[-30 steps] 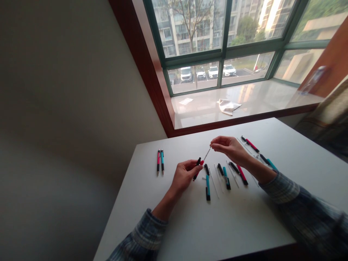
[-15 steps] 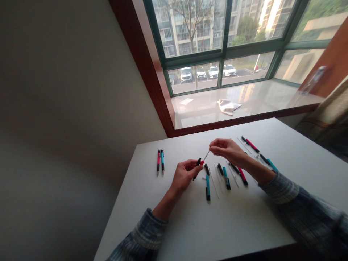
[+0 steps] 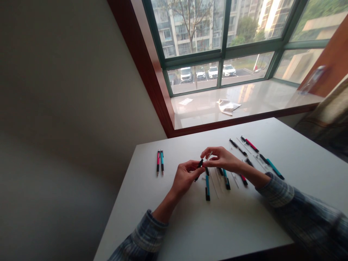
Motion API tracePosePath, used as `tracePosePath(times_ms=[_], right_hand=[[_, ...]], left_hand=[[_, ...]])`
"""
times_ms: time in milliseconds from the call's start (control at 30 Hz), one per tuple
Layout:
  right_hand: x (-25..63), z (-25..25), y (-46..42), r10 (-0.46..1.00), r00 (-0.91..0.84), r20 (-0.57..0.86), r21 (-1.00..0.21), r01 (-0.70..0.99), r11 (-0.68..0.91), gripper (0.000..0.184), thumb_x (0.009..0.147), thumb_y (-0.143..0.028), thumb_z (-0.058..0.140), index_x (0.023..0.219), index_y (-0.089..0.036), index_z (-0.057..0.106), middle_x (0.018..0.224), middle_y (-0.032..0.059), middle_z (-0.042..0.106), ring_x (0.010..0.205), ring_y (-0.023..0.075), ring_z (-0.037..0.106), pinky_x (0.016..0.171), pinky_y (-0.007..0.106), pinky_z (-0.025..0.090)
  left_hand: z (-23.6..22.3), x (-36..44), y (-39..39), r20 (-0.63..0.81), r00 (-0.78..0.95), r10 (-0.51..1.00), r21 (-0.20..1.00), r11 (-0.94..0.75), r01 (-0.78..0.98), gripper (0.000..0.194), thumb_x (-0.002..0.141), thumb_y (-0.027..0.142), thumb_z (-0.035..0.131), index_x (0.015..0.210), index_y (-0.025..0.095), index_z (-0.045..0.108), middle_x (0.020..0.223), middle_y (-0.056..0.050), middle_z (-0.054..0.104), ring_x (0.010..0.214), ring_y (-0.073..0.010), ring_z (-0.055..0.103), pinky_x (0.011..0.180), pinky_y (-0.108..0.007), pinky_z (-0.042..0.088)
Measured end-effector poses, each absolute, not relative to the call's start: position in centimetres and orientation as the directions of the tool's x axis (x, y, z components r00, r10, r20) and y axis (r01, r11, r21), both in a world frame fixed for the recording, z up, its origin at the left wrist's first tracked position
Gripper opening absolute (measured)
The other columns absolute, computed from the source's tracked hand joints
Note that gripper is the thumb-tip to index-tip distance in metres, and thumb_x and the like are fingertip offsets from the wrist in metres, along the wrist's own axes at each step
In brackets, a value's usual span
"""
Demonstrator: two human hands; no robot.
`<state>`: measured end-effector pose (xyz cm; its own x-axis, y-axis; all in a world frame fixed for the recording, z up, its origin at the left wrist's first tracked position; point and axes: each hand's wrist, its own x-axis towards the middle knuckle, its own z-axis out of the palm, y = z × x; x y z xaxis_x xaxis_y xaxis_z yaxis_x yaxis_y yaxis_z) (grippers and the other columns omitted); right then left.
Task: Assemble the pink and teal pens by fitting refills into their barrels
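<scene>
Head view: looking forward and down at a white table beneath a window.

Left hand: curled closed around a dark pen barrel, in the middle of the frame; the fingers wrap it, with its black end sticking up past them and its lower end showing below.

Right hand: narrow pinch on a thin pale refill, just right of the barrel's upper end.

Barrel and refill: close together between the hands; the fingers hide where they meet, so it cannot be told if the refill is inside.

Nearest loose parts: a teal barrel lies just below the left hand, and thin refills lie just below the right hand.

Upper right of table: a red barrel and a teal barrel, with black parts and refills around them.

Left of hands: two whole pens, red and teal, side by side, well apart from the left hand.

Edges: the table's left edge runs down the lower left of the frame; its far edge meets the sill.

Open room: wide bare tabletop below the hands, and a narrower stretch to the left.
</scene>
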<state>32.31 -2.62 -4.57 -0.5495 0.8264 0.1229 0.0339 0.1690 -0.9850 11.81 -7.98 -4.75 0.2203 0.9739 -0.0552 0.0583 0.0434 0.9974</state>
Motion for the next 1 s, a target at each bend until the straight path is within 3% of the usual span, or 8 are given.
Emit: tracePosePath(times_ms=[133,267,400,500,600,733,867,1000], right_hand=[[31.6,-4.4,-3.3,0.848,-0.504,0.161,-0.982,0.009,0.191,0.027,0.079,-0.045,0.083,0.091,-0.022,0.077,0.105,0.0077,0.074,0.102,0.0256,0.068,0.08,0.036,0.054],[32.4,-3.7,-3.1,0.909,-0.377,0.179,-0.977,-0.178,0.118,0.025,0.08,-0.044,0.082,0.094,-0.024,0.075,0.118,0.0079,0.073,0.117,0.0272,0.065,0.095,0.039,0.053],[34.4,-3.6,-1.8,0.959,-0.245,0.142,-0.942,-0.332,0.055,0.029,0.085,-0.046,0.077,0.106,-0.027,0.07,0.114,0.0056,0.074,0.11,0.0233,0.068,0.097,0.04,0.053],[35.5,-3.9,-1.0,0.972,-0.168,0.163,-0.965,-0.234,0.121,0.036,0.091,-0.053,0.068,0.115,-0.026,0.071,0.092,0.0038,0.072,0.09,0.02,0.068,0.083,0.036,0.056],[35.7,-4.4,-0.5,0.96,-0.165,0.226,-0.973,0.017,0.232,0.044,0.096,-0.058,0.06,0.117,-0.022,0.075,0.079,0.0036,0.068,0.074,0.0181,0.062,0.068,0.034,0.052],[35.6,-4.8,-0.3,0.914,-0.276,0.296,-0.902,0.235,0.363,0.039,0.099,-0.051,0.055,0.125,-0.027,0.074,0.111,0.0074,0.074,0.087,0.0204,0.065,0.074,0.036,0.053],[35.5,-4.7,-0.5,0.911,-0.293,0.292,-0.908,0.216,0.36,0.033,0.097,-0.043,0.061,0.121,-0.023,0.069,0.099,0.0064,0.072,0.08,0.0191,0.064,0.074,0.037,0.055],[35.4,-4.2,-1.0,0.906,-0.316,0.283,-0.933,0.129,0.337,0.024,0.089,-0.04,0.071,0.104,-0.022,0.069,0.102,0.0065,0.071,0.095,0.0227,0.067,0.083,0.039,0.059]], left_hand=[[-4.6,12.0,-8.1,-0.017,0.234,0.972,0.992,-0.012,0.122,0.038,0.077,0.047,0.083,0.096,0.014,0.081,0.082,-0.008,0.073,0.068,-0.0156,0.059,0.062,-0.026,0.047],[-4.7,11.8,-8.2,-0.008,0.226,0.974,0.986,-0.029,0.162,0.039,0.08,0.045,0.081,0.106,0.016,0.079,0.084,-0.008,0.074,0.073,-0.0176,0.064,0.068,-0.028,0.051],[-5.1,11.3,-8.0,0.073,0.152,0.986,0.97,-0.105,0.218,0.028,0.085,0.041,0.076,0.103,0.019,0.078,0.1,-0.009,0.076,0.09,-0.0212,0.069,0.082,-0.033,0.054],[-5.1,10.7,-7.7,0.161,0.06,0.985,0.942,-0.172,0.287,0.023,0.087,0.038,0.074,0.101,0.02,0.078,0.099,-0.007,0.076,0.092,-0.0212,0.069,0.09,-0.035,0.053],[-5.1,10.2,-7.3,0.215,0.003,0.977,0.922,-0.204,0.33,0.021,0.088,0.036,0.073,0.101,0.021,0.078,0.097,-0.006,0.075,0.09,-0.0205,0.068,0.089,-0.035,0.053],[-5.2,9.7,-6.9,0.251,-0.018,0.968,0.892,-0.224,0.393,0.019,0.089,0.035,0.071,0.102,0.023,0.077,0.1,-0.005,0.074,0.089,-0.02,0.068,0.088,-0.035,0.053],[-5.5,9.5,-6.8,0.3,-0.019,0.954,0.855,-0.26,0.448,0.016,0.09,0.032,0.07,0.101,0.024,0.077,0.101,-0.005,0.073,0.087,-0.0188,0.066,0.087,-0.033,0.052],[-5.6,9.4,-6.8,0.324,-0.024,0.946,0.838,-0.275,0.471,0.014,0.09,0.031,0.069,0.1,0.024,0.077,0.1,-0.005,0.072,0.087,-0.019,0.066,0.086,-0.033,0.052]])
